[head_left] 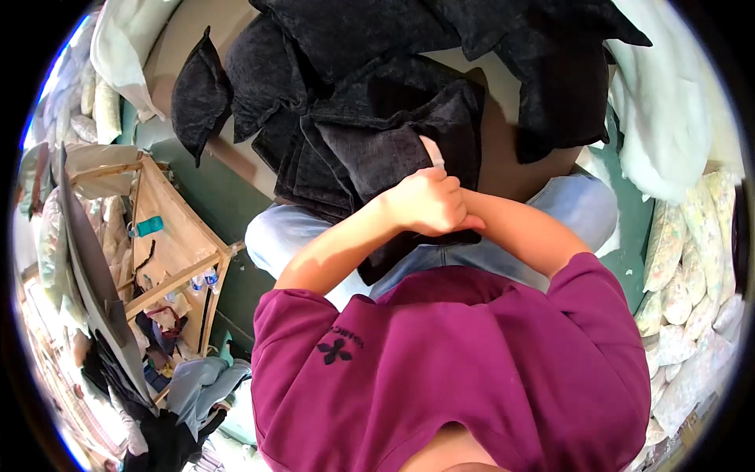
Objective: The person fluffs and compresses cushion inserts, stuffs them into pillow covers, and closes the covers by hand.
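Observation:
A black, velvety cushion (377,153) rests across my lap, with a seam and a raised flap along its upper edge. My left hand (429,202) is closed in a fist at the cushion's near side, its thumb pointing right; what it grips is hidden. My right forearm crosses behind that fist. Of my right hand (432,151) only a pale, narrow part shows above the fist, against the black fabric; its fingers are mostly hidden. Other black cushions (358,39) are heaped just beyond, and one (200,98) lies to the left with a pointed corner.
Under the cushions is a brown surface (259,169). White batting (657,118) hangs at the right, above stacked patterned bags (680,267). On the left stands a wooden frame (177,212) holding a teal object (149,226), bottles (206,281) and cloth. The floor (244,275) is green.

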{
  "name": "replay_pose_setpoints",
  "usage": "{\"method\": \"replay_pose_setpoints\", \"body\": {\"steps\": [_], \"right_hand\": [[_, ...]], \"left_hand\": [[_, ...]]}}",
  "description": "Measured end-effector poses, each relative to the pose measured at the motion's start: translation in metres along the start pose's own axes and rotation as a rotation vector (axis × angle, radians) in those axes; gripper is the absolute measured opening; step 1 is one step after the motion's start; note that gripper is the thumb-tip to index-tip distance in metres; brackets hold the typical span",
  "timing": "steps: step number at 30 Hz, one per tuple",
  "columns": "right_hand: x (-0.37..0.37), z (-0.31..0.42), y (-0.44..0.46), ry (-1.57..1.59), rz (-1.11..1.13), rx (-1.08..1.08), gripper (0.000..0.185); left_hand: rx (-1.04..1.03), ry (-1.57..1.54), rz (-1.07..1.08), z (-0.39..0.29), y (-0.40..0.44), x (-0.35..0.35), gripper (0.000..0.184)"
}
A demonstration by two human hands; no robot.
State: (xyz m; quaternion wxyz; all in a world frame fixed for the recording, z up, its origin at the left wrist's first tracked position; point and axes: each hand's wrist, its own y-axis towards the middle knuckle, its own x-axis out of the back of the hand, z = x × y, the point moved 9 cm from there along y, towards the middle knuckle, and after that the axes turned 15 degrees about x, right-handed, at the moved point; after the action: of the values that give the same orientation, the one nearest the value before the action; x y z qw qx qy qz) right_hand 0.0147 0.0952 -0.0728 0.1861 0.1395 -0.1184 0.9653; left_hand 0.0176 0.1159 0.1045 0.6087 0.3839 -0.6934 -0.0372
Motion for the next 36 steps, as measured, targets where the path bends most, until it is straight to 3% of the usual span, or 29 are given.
{"method": "replay_pose_setpoints", "body": {"steps": [4,8,9,10,12,15,19,20,22,26,29,31,32,33,34,36], "right_hand": [[-0.005,-0.015,0.039,-0.143,-0.099,0.074,0.033],[-0.009,0.020,0.032,0.051,0.194,0.228,0.034],[0.014,0.049,0.010,0.407,0.001,0.029,0.030],[0.011,0.043,0.015,0.401,-0.133,0.331,0.029],[0.038,0.075,-0.012,0.195,-0.258,0.079,0.026],[0.055,0.111,-0.021,-0.460,-0.356,0.315,0.024],[0.054,0.106,-0.003,-0.722,-0.429,0.547,0.027],[0.044,0.077,0.016,-0.791,-0.298,0.384,0.032],[0.044,0.041,0.040,-0.704,-0.271,0.308,0.032],[0.040,0.007,0.069,-0.447,-0.356,0.353,0.033],[0.035,-0.001,0.089,-0.290,-0.366,0.396,0.033],[0.035,0.013,0.093,-0.322,-0.189,0.320,0.033],[0.041,0.045,0.082,-0.388,0.030,0.108,0.036],[0.056,0.086,0.060,-0.366,0.032,0.144,0.039],[0.069,0.106,0.039,-0.264,-0.189,0.345,0.042],[0.106,0.157,-0.005,-0.273,-0.475,0.451,0.038]], "left_hand": [[0.116,0.037,-0.037,0.020,-0.027,0.003,0.044],[0.233,0.110,-0.036,0.040,-0.070,0.040,0.033],[0.237,0.112,-0.017,0.044,-0.078,0.045,0.031],[0.247,0.110,0.002,0.045,-0.086,0.049,0.030],[0.278,0.106,-0.059,0.046,-0.087,0.058,0.027],[0.286,0.045,-0.103,0.044,-0.078,0.060,0.028],[0.311,-0.104,-0.231,0.038,-0.052,0.054,0.033],[0.343,-0.174,-0.267,0.039,-0.048,0.051,0.034],[0.241,-0.285,-0.187,-0.002,-0.029,0.020,0.035],[0.466,-0.231,-0.352,0.020,-0.041,0.020,0.037],[0.558,-0.165,-0.352,0.036,-0.071,0.025,0.033],[0.734,-0.110,-0.406,0.062,-0.099,0.037,0.030],[0.852,-0.086,-0.444,0.076,-0.116,0.043,0.028],[0.936,-0.025,-0.531,0.084,-0.128,0.052,0.030],[1.027,0.034,-0.615,0.088,-0.141,0.059,0.033],[1.294,-0.327,-0.908,0.104,-0.169,0.071,0.050]]}}
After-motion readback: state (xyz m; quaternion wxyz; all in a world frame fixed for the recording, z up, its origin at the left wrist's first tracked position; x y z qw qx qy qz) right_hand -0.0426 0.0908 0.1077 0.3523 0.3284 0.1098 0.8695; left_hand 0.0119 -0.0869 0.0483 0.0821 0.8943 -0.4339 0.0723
